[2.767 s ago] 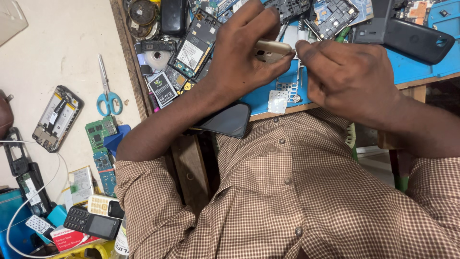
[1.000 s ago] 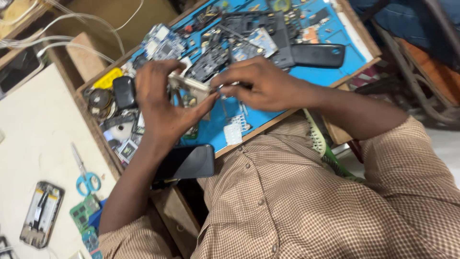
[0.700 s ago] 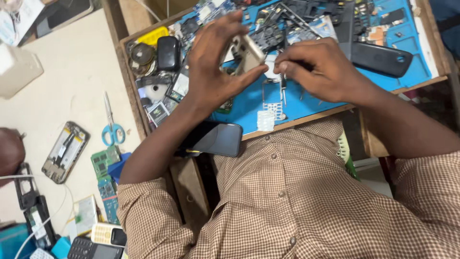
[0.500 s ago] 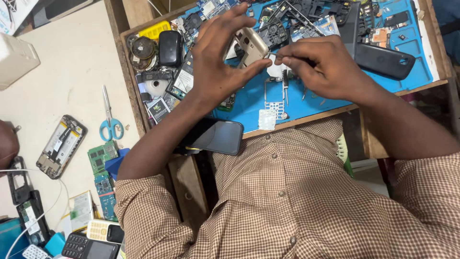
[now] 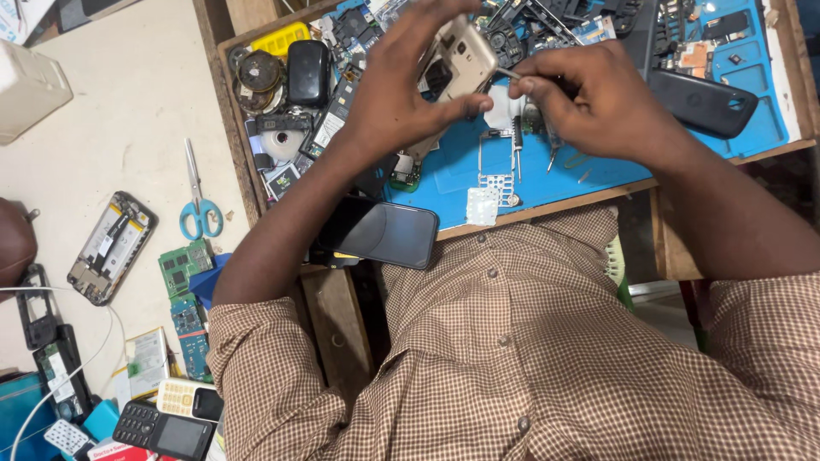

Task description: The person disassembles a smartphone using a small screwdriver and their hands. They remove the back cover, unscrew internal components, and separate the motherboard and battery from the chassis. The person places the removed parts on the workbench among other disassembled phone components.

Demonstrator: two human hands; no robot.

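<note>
A blue mat (image 5: 598,162), brown-checked shirt (image 5: 530,358), blue-handled scissors (image 5: 199,205), and a seemingly pale gold phone shell (image 5: 461,60).

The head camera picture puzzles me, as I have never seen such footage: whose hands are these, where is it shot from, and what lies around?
One camera sits on a person's head and looks down, so the checked shirt is their own. The left hand holds up a pale phone casing; the right hand pinches a thin tool, its tip at the casing. Below is a blue work mat strewn with phone parts, a black back cover among them. A dark smartphone lies at the bench edge. Blue-handled scissors lie further left.
</note>
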